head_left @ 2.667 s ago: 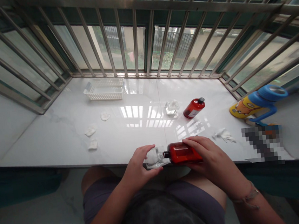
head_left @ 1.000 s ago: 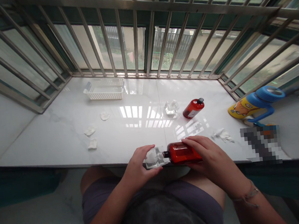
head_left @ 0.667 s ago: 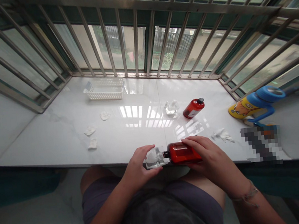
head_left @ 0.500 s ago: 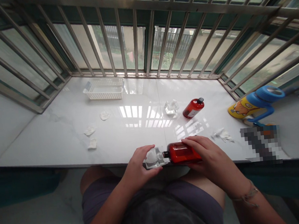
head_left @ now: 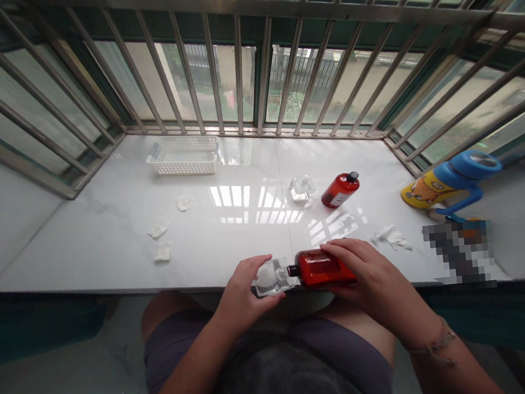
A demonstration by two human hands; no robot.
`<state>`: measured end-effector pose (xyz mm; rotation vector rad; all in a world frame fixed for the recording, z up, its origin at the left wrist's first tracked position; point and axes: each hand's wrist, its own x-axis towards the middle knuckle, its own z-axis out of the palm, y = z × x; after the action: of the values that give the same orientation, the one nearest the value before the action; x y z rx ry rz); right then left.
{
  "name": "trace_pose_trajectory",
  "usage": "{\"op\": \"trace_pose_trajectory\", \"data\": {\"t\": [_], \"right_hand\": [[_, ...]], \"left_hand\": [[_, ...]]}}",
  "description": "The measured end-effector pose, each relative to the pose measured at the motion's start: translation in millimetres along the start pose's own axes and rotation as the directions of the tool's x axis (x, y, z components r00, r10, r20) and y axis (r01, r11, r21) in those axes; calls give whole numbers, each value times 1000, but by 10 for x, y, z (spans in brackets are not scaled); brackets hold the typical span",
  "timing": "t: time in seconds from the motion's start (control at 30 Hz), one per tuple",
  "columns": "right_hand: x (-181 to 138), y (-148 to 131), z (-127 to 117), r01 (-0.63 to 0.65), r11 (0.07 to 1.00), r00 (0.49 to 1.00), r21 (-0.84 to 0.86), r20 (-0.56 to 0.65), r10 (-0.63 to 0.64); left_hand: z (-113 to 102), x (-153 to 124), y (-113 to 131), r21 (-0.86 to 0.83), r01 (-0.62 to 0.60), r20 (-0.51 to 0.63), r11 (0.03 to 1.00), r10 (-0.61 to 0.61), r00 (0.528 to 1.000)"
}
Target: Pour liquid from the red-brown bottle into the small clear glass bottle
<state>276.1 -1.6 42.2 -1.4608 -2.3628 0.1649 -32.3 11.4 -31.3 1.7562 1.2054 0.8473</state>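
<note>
At the counter's front edge, my left hand [head_left: 244, 291] is closed around a small clear glass bottle [head_left: 270, 278], thumb and fingers on opposite sides. My right hand [head_left: 367, 270] grips a red translucent bottle [head_left: 318, 268] that lies on its side, its uncapped dark neck pointing left at the glass bottle's mouth. The two mouths meet or nearly meet; I cannot tell whether liquid passes. Farther back stand a second red bottle [head_left: 340, 191] with a black cap and a white label, and another clear glass vessel [head_left: 301, 189] beside it.
A white perforated basket [head_left: 183, 158] sits at the back left of the white counter [head_left: 108, 236]. Crumpled tissues [head_left: 161, 252] lie at left, with more tissue [head_left: 391, 238] at right. A blue and yellow flask [head_left: 449, 182] stands far right, near a blurred-out patch. Metal bars [head_left: 238, 69] line the window.
Almost nothing differs. The red bottle and my right hand have shifted very slightly to the right; my left hand stays still on the glass bottle.
</note>
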Motion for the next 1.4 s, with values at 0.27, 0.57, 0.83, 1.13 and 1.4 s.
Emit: {"op": "trace_pose_trajectory", "data": {"t": [0.27, 0.57, 0.83, 1.13, 1.4], "right_hand": [[-7, 2, -8, 0, 1000, 1000, -2, 3, 0], [-7, 16, -12, 9, 1000, 1000, -16, 19, -8], [-13, 16, -17, 6, 999, 999, -38, 40, -4], [-20, 41, -19, 14, 997, 999, -73, 35, -12], [-27, 70, -24, 32, 996, 999, -86, 30, -29]], "left_hand": [[10, 1, -29, 3, -7, -6, 1000, 7, 1000], [10, -4, -50, 31, -6, 7, 1000, 6, 1000], [12, 0, -72, 43, -10, 22, 999, 9, 1000], [15, 6, -87, 59, -16, 26, 998, 15, 1000], [25, 9, -110, 58, -17, 28, 998, 15, 999]]}}
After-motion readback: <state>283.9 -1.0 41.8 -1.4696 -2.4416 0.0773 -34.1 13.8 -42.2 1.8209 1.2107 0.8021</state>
